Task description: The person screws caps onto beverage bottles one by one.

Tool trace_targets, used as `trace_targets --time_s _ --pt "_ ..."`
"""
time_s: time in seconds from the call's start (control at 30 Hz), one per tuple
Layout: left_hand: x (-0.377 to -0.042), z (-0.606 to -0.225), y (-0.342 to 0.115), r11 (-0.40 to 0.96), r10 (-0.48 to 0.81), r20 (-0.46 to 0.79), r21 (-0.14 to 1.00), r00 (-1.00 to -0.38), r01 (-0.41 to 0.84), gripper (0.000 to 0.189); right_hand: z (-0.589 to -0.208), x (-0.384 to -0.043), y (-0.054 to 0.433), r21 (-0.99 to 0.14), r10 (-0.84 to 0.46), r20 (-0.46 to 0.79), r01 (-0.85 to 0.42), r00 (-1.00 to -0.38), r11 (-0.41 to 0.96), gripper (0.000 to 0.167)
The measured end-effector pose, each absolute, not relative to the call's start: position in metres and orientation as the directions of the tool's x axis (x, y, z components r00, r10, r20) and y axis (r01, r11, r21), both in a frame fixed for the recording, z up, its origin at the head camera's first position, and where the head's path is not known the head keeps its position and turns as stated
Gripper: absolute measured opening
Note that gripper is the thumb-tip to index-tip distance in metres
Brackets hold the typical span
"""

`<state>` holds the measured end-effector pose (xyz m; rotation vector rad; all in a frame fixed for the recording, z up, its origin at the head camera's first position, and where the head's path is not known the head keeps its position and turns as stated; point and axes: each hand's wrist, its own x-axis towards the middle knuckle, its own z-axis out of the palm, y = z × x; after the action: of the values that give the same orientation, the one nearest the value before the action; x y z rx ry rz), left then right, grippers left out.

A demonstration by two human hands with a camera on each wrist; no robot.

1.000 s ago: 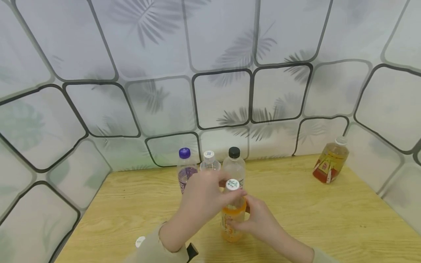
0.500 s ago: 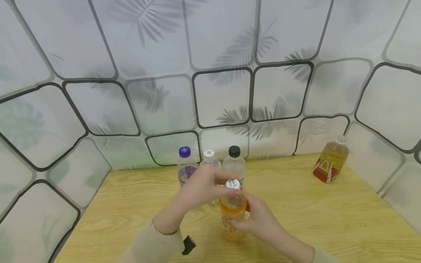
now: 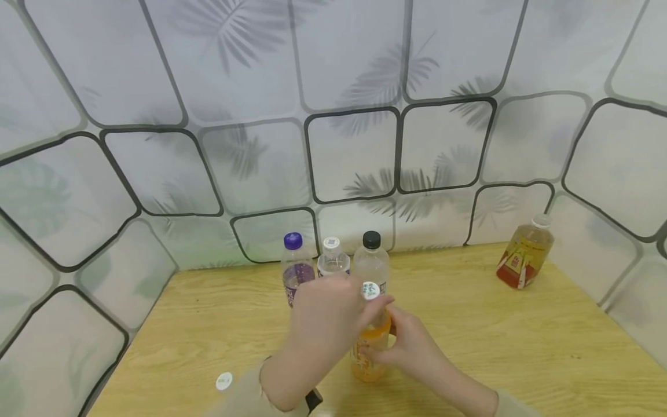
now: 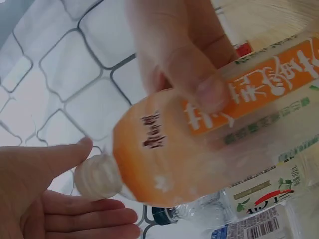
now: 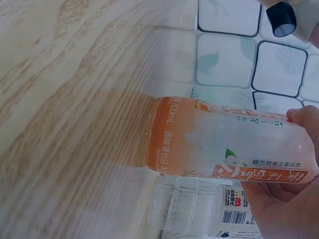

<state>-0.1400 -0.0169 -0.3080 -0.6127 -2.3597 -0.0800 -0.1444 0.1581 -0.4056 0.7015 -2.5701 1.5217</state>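
Note:
An upright clear plastic bottle with an orange label [image 3: 372,347] stands on the wooden table [image 3: 453,324]. My right hand [image 3: 414,347] grips its body from the right, with the thumb on the near side. At its top, my left hand [image 3: 325,324] holds the white cap [image 3: 370,290] between thumb and fingers. In the left wrist view the thumb of the left hand [image 4: 45,189] lies on one side of the cap [image 4: 97,177], its fingers on the other. The right wrist view shows the bottle base [image 5: 154,134] at the table surface.
Behind stand a purple-capped bottle [image 3: 297,272], a white-capped bottle [image 3: 333,262] and a black-capped bottle [image 3: 372,263]. A bottle with a red and yellow label [image 3: 524,255] stands far right. A loose white disc [image 3: 224,381], like a cap, lies front left. Patterned cloth walls [image 3: 349,156] enclose the table.
My left hand has turned back and forth about the cap, its wrist now further right than half a second ago. The right hand and the bottle have stayed nearly still.

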Motion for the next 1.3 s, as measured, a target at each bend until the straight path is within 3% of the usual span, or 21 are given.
trace_targets --time_s 0.07,0.13,0.3,0.37,0.53,0.67,0.8,0.9,0.97,1.1,1.23,1.3 --pt "-0.138 -0.311 -0.012 0.91 0.395 0.7 -0.21 -0.595 0.358 0.076 -0.406 -0.145 0.158 -0.819 -0.345 0.289 -0.417 -0.893 0.395 0.059" --pt "-0.139 -0.312 -0.01 0.915 0.389 0.719 -0.231 -0.576 0.33 0.081 -0.406 -0.145 0.158 -0.82 -0.35 0.29 -0.42 -0.891 0.389 0.059" --pt "-0.143 -0.308 -0.012 0.889 0.419 0.67 -0.164 -0.612 0.428 0.071 -0.406 -0.147 0.159 -0.823 -0.35 0.285 -0.415 -0.893 0.388 0.058" --pt "-0.147 -0.305 -0.015 0.855 0.444 0.614 -0.072 -0.653 0.513 0.06 -0.405 -0.147 0.159 -0.826 -0.345 0.28 -0.408 -0.896 0.389 0.058" --pt "-0.162 -0.297 -0.027 0.69 0.532 0.42 0.288 -0.735 0.664 0.027 -0.404 -0.148 0.158 -0.822 -0.348 0.265 -0.4 -0.899 0.406 0.061" --pt "-0.175 -0.294 -0.037 0.536 0.638 0.313 0.474 -0.703 0.698 0.013 -0.404 -0.147 0.158 -0.814 -0.348 0.258 -0.397 -0.901 0.425 0.064" --pt "-0.185 -0.29 -0.044 0.415 0.742 0.251 0.557 -0.621 0.72 0.019 -0.405 -0.148 0.159 -0.812 -0.351 0.259 -0.4 -0.9 0.425 0.064" --pt "-0.189 -0.286 -0.045 0.4 0.782 0.214 0.548 -0.585 0.734 0.023 -0.406 -0.147 0.159 -0.817 -0.352 0.26 -0.399 -0.899 0.417 0.064" --pt "-0.187 -0.283 -0.044 0.435 0.778 0.185 0.531 -0.601 0.727 0.025 -0.406 -0.147 0.159 -0.816 -0.355 0.268 -0.407 -0.895 0.41 0.065" --pt "-0.174 -0.276 -0.036 0.617 0.68 0.165 0.398 -0.715 0.679 0.017 -0.406 -0.146 0.16 -0.825 -0.352 0.256 -0.394 -0.9 0.405 0.065" --pt "-0.154 -0.273 -0.023 0.803 0.519 0.249 0.185 -0.817 0.567 0.053 -0.405 -0.146 0.159 -0.836 -0.34 0.226 -0.361 -0.913 0.414 0.063" --pt "-0.148 -0.276 -0.018 0.844 0.474 0.313 0.107 -0.823 0.526 0.064 -0.404 -0.145 0.159 -0.839 -0.336 0.221 -0.354 -0.916 0.414 0.062"
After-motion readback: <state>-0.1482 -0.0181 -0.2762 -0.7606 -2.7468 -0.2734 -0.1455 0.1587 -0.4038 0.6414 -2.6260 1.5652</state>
